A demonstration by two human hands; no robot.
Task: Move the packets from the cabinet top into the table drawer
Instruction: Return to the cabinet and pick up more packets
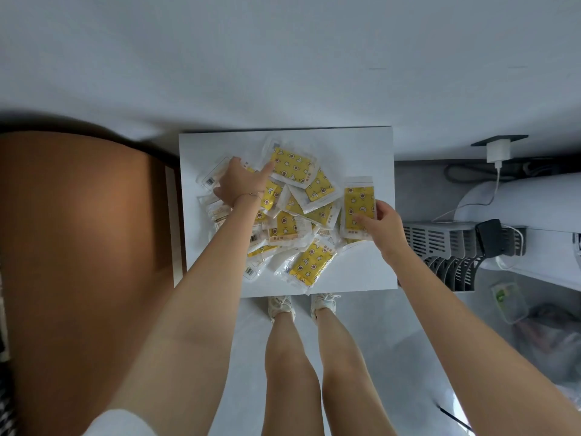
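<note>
A heap of clear packets with yellow star-and-moon contents [309, 265] covers the white cabinet top [371, 272]. My left hand [240, 180] rests on the left side of the heap, fingers spread over the packets, with a thin bracelet at the wrist. It holds nothing that I can see. My right hand [382, 225] grips one yellow packet [358, 206] by its lower right edge, lifted slightly at the right side of the heap. A few packets at the left lie face down, showing barcodes [211, 180].
A brown wooden table [78, 247] stands left of the cabinet; no drawer shows. To the right are a white charger plugged into a socket [498, 152], cables, a grey slotted rack [446, 243] and a plastic bag on the floor [540, 338]. My legs and shoes stand below the cabinet.
</note>
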